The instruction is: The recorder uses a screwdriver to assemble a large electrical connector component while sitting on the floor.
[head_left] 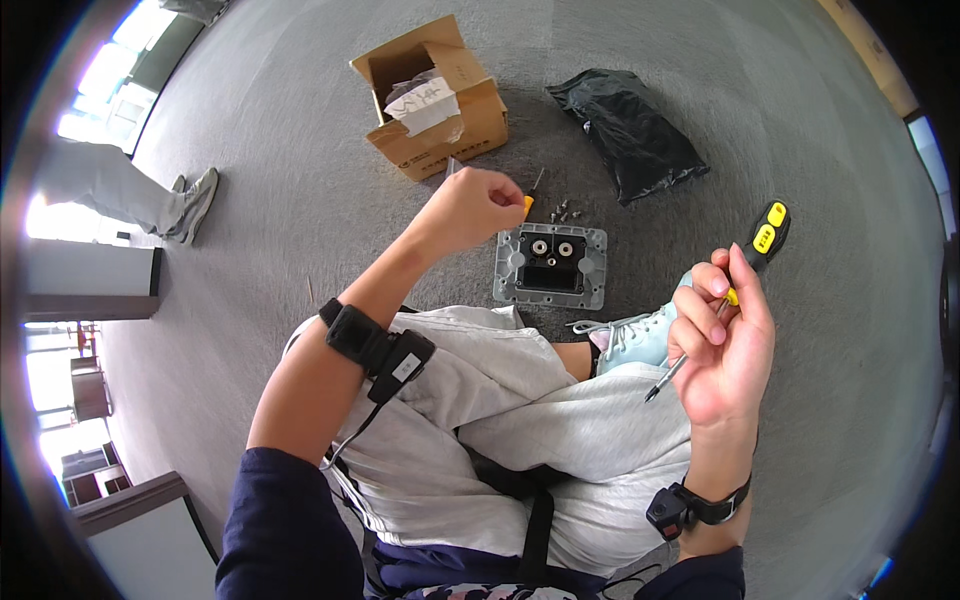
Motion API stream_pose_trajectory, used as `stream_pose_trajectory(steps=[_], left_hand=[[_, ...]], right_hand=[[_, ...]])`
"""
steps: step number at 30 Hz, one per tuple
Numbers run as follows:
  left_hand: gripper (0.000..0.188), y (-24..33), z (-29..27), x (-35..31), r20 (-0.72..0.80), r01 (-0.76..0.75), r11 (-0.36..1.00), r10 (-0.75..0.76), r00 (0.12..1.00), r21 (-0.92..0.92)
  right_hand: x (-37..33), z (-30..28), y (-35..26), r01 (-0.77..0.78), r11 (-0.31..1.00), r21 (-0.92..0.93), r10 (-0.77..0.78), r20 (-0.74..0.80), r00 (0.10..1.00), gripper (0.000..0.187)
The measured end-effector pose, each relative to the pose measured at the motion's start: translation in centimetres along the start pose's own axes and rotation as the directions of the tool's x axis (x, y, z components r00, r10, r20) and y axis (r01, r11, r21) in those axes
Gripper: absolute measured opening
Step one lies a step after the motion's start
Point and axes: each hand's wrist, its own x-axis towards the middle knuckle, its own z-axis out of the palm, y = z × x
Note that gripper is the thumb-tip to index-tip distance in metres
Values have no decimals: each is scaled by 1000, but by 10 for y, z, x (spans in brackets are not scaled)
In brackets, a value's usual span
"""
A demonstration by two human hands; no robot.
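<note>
Partly unseen items about my hands.
Yellow-handled tool [528, 205]: partly behind my left hand [472, 208]; whether gripped, unclear. Screwdriver [768, 238]: shaft partly covered by my right hand [728, 355]. Metal bits [563, 213]: too small to identify.

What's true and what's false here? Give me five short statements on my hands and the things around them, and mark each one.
1. Your right hand holds a screwdriver. True.
2. The cardboard box is closed. False: the cardboard box is open.
3. A black bag lies right of the cardboard box. True.
4. The small screws lie on the gray plate. False: they lie on the floor beyond it.
5. Your left hand grips the black bag. False: they are apart.
</note>
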Motion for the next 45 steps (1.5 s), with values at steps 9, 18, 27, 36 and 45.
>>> stream_pose_trajectory(steps=[9,18,27,36,45], left_hand=[[20,-38,27,20,139,133,987,-145,980,91],[21,-32,31,19,102,-8,986,-9,995,165],[22,-31,30,19,43,-73,980,66,997,188],[21,-35,31,20,94,-49,970,27,995,238],[22,-41,35,23,126,-6,967,-27,992,254]], right_hand=[[-5,-2,-8,-42,999,21,41,33,999,17],[-3,-4,-7,-51,998,28,50,38,998,17],[-5,-2,-5,-52,994,97,46,59,997,21],[-4,-2,-5,-70,996,60,67,39,997,19],[-4,-2,-5,-73,996,55,70,46,996,20]])
